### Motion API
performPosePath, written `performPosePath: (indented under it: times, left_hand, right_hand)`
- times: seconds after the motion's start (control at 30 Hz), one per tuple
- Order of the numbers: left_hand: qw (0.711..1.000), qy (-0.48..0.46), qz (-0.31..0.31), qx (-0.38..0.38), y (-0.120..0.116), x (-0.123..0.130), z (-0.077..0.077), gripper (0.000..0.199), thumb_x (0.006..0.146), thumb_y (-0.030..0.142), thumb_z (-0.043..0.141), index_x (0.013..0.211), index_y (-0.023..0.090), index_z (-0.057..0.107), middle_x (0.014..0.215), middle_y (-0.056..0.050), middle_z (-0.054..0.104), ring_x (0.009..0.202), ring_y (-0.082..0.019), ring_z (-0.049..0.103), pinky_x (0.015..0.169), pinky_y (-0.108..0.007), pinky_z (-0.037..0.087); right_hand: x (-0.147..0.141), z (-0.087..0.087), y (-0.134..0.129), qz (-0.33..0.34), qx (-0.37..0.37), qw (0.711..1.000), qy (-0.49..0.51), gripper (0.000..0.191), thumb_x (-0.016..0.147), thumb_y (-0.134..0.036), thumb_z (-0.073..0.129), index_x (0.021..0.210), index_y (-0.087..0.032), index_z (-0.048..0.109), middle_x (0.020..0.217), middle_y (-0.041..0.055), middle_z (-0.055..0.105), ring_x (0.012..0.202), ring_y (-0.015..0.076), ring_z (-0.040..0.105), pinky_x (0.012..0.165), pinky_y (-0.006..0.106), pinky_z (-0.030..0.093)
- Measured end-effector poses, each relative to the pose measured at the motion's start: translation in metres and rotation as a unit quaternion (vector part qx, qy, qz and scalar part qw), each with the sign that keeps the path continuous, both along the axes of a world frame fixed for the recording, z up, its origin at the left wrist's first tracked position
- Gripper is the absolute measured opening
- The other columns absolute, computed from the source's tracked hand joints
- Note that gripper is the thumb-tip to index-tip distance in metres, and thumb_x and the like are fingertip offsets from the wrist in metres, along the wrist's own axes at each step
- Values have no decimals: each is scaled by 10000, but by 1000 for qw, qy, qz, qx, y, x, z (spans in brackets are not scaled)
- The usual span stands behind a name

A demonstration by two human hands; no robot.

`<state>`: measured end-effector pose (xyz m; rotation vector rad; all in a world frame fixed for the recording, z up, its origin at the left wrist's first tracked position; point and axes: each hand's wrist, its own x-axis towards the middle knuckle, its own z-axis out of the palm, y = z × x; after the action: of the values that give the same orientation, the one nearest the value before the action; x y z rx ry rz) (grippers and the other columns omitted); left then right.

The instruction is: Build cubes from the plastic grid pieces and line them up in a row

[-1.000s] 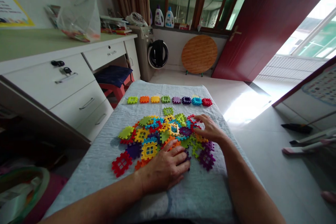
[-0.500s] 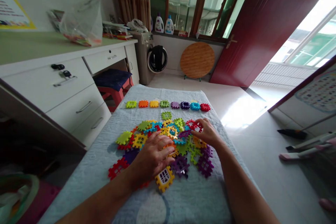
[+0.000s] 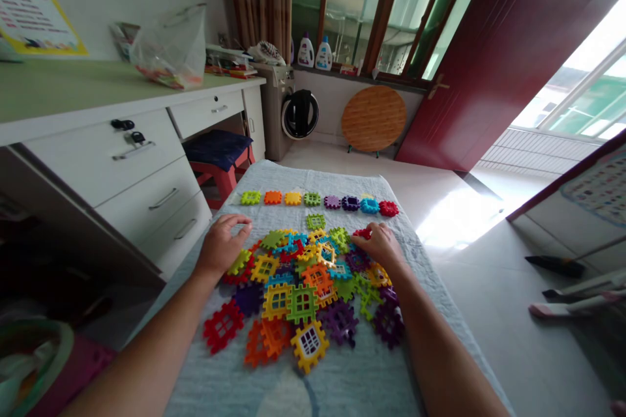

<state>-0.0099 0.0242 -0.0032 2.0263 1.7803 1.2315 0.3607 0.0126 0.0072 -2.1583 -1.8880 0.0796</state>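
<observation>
My left hand (image 3: 225, 242) is over the left side of the cloth, thumb and fingers apart with nothing between them, beside a lime green piece (image 3: 239, 263). My right hand (image 3: 380, 244) is at the right edge of the pile, its fingertips on a red piece (image 3: 362, 233) that it partly hides; whether it grips the piece is unclear. Between my hands lies a heap of notched plastic squares, among them an orange piece (image 3: 317, 279), a green window piece (image 3: 302, 303) and a yellow piece (image 3: 310, 345). A single green piece (image 3: 315, 221) lies just behind the heap.
Several small coloured blocks form a row across the far part of the cloth, from a lime block (image 3: 250, 197) to a red block (image 3: 388, 208). A stool (image 3: 218, 148) and white drawers (image 3: 147, 192) stand at the left. A bin (image 3: 63, 365) is at the lower left.
My left hand has moved from the middle of the heap back and left, uncovering orange and green pieces. My right hand stays near the red piece. The view has shifted slightly.
</observation>
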Motion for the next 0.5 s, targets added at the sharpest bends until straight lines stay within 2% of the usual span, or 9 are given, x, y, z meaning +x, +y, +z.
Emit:
performPosePath:
  times: [0.13, 0.27, 0.43, 0.5]
  left_hand:
    - [996, -29, 27, -75, 10, -6, -15, 342, 784, 432, 483, 890, 161, 662, 983, -76, 676, 974, -244, 616, 940, -359, 460]
    - [995, -29, 7, -94, 7, -1, -14, 335, 771, 425, 489, 897, 170, 667, 982, -62, 696, 954, -229, 632, 924, -325, 469]
    - [994, -35, 4, -100, 5, 1, -10, 322, 757, 416, 500, 891, 179, 670, 975, -54, 708, 931, -222, 642, 913, -312, 479]
    - [994, -34, 3, -101, 5, 1, -9, 320, 755, 416, 501, 891, 180, 668, 977, -54, 709, 932, -223, 642, 915, -317, 479]
  right_hand:
    - [0, 1, -4, 5, -10, 1000, 2, 483, 700, -655, 585, 795, -182, 604, 825, 84, 583, 772, 221, 547, 657, 302, 380]
    - [3, 0, -5, 18, -6, 1000, -5, 498, 678, -653, 604, 823, -176, 617, 855, 93, 584, 813, 239, 542, 674, 307, 382]
    - [7, -5, -3, 39, 9, 999, 8, 349, 736, -503, 591, 837, -175, 652, 807, 66, 583, 779, 202, 536, 713, 296, 391]
    - [11, -6, -1, 38, 25, 999, 11, 343, 728, -468, 602, 888, -171, 663, 831, 74, 587, 793, 212, 536, 730, 306, 397]
